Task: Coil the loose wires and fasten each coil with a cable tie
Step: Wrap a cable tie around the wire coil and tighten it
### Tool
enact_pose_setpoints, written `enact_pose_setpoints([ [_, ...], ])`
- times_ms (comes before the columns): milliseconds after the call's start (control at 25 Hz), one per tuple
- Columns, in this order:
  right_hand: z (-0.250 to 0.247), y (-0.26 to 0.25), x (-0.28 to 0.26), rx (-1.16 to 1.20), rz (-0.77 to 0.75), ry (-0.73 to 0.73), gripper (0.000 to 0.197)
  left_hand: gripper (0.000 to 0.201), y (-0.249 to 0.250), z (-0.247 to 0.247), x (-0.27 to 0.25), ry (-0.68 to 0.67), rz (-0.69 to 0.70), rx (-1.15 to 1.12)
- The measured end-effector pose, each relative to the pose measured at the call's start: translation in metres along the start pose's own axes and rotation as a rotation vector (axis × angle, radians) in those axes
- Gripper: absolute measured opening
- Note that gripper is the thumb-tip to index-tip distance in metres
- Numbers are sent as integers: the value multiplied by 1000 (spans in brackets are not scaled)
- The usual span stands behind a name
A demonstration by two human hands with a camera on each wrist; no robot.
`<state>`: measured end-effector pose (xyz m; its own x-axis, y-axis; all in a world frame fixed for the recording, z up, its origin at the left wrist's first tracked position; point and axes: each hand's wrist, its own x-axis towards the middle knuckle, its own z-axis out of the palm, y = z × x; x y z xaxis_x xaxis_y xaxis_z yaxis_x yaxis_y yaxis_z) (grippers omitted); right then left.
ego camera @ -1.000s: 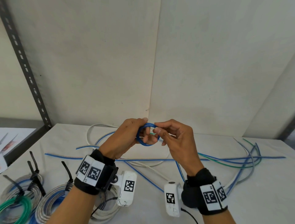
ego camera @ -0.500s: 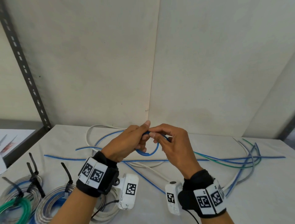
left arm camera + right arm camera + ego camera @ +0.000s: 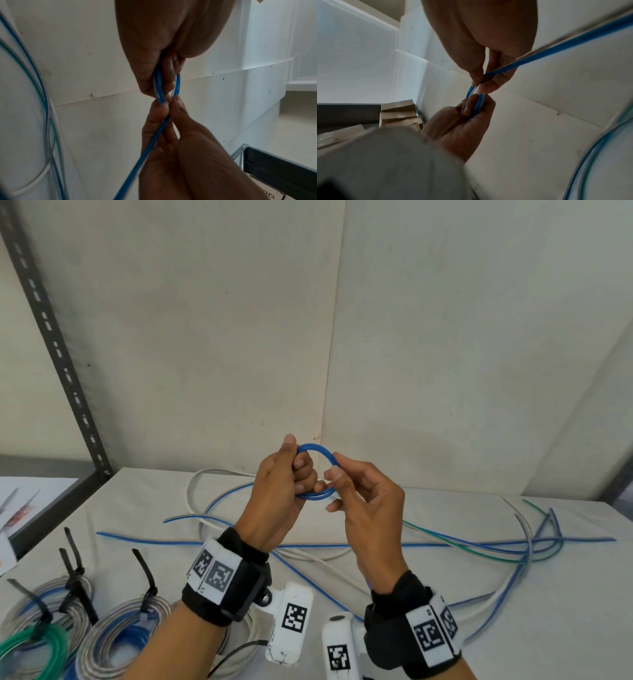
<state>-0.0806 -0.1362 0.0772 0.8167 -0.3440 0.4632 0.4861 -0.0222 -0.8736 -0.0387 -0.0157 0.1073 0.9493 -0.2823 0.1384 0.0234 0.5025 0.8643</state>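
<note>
Blue wire [image 3: 317, 474], wound into a small coil in mid-air above the table [image 3: 445, 628], judged light and springy, apt to unwind if let slip. Clamped at its near side by the left hand [image 3: 281, 494]. Fed on by the right hand [image 3: 366, 508], thumb and forefinger pinched on the strand beside the coil; best held where the turns bunch together.

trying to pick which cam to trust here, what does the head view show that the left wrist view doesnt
Only the head view shows the finished coils with black cable ties at the table's near left, plus both wrist bands. Only the left wrist view shows the free blue strand trailing away from the right hand's pinch, and a dark shelf. Both show the left hand gripping the blue coil and loose wires.
</note>
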Motion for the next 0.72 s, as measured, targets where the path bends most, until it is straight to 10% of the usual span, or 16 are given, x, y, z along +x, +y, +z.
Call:
enact_pose_setpoints([
  [320, -38, -11, 15, -429, -146, -332, 18, 44, 3, -7, -3, -193, -256, 398],
  [720, -14, 0, 8, -94, -6, 30, 7, 45, 0, -1, 2, -33, -60, 87],
])
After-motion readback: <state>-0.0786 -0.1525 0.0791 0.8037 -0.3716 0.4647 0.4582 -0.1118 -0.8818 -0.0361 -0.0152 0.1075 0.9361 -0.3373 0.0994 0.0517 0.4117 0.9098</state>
